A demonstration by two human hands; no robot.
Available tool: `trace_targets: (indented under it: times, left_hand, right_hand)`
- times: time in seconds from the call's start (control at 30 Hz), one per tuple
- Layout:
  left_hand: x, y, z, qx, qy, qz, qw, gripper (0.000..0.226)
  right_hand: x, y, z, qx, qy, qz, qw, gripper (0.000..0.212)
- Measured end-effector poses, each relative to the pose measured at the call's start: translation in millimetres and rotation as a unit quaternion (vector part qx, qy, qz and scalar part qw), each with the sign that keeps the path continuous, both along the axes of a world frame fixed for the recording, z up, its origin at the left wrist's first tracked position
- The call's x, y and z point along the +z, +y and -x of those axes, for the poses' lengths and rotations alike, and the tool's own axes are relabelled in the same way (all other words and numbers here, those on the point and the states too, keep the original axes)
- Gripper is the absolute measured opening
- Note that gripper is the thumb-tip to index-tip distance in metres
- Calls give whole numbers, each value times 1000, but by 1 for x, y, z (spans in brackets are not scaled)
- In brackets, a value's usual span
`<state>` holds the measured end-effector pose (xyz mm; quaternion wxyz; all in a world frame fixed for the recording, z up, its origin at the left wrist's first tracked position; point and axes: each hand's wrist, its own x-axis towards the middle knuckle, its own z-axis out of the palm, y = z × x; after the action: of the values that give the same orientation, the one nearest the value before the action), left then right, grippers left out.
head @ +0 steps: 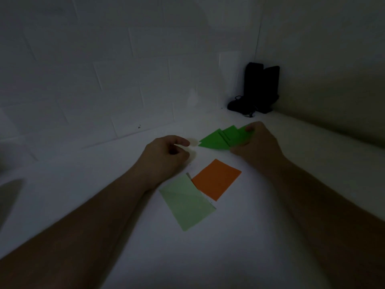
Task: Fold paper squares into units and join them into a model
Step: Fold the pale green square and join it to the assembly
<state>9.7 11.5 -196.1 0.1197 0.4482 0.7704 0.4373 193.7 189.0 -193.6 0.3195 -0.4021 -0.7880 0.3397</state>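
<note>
Pale green paper square (pixel 187 203) overlaps an orange square (pixel 216 179) on the white tabletop (pixel 208 257), beyond which the right hand (pixel 258 142) pinches bright green folded units (pixel 218 138) while the left hand (pixel 166 153) rests loosely curled, holding nothing.

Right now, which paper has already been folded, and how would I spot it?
Start at the dark object standing in the back corner and come toward the person. The right hand grips it: the bright green folded piece, pointed and layered, unlike the flat orange sheet and pale green sheet.

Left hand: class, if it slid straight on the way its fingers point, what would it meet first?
Probably the green folded unit. The left hand points right toward the unit's near tip, a small gap away, while the right hand pinches its far end. Depth is uncertain.
</note>
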Motion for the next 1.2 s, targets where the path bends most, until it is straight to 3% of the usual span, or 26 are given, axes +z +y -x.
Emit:
trace_targets:
  times: [0.3,0.37,0.47,0.57,0.73,0.9,0.97,1.07,1.13,1.2]
  left_hand:
    - [9,-6,4,-75,61,79,992,17]
    - [15,-10,7,-110,86,117,983,22]
    - [25,-19,13,-181,55,179,966,28]
    - [27,-23,20,-221,57,220,948,46]
    - [25,-22,21,-237,82,230,940,28]
    - [28,-23,22,-264,-53,138,953,15]
    - [30,-23,19,-238,-125,69,961,12]
    - [30,-19,13,-187,-175,-18,966,11]
    - [29,-17,13,-162,-202,-72,963,17]
    - [29,-15,13,-136,-226,-107,959,20]
  right_hand:
    - [1,-1,-2,-1,-22,-46,999,47]
    - [3,-1,-5,3,-47,-66,997,41]
    - [5,-8,-4,45,-76,-92,992,29]
    - [6,-16,0,57,-76,-114,989,24]
    - [7,-25,6,81,-41,-97,991,18]
    - [10,-47,13,151,31,-32,988,12]
    - [18,-57,14,226,49,54,972,5]
    - [31,-64,15,295,47,169,939,19]
    - [38,-63,19,297,38,171,939,31]
    - [42,-59,24,268,35,132,954,28]
